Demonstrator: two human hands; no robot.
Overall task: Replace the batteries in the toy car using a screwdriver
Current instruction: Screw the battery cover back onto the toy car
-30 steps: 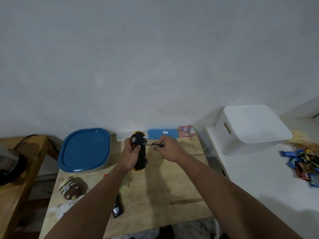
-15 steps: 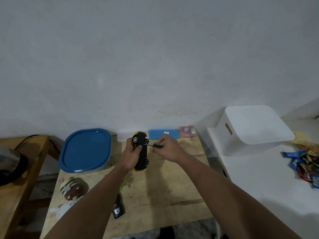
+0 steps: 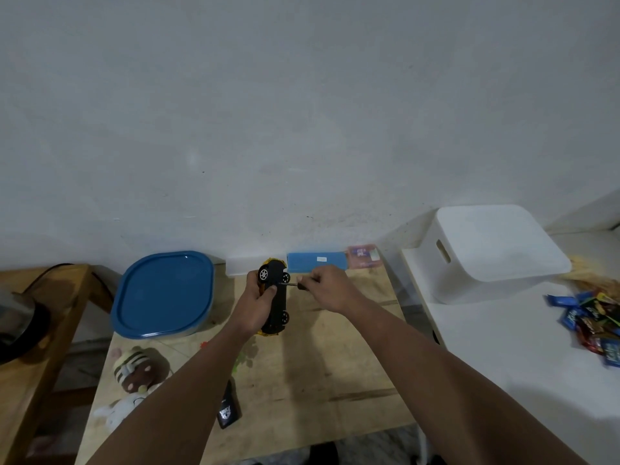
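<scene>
Gripping upturned toy car (image 3: 276, 298) w/ left hand (image 3: 256, 305), right hand (image 3: 327, 292) pinching screwdriver (image 3: 295, 285), tip seemingly on underside

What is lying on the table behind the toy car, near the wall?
Behind the toy car a blue flat box and a pale white box lie along the wall. The car and left hand cover part of the white box.

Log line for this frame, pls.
left hand: holds toy car underside-up | right hand: screwdriver tip at underside | stage: unscrewing
</scene>
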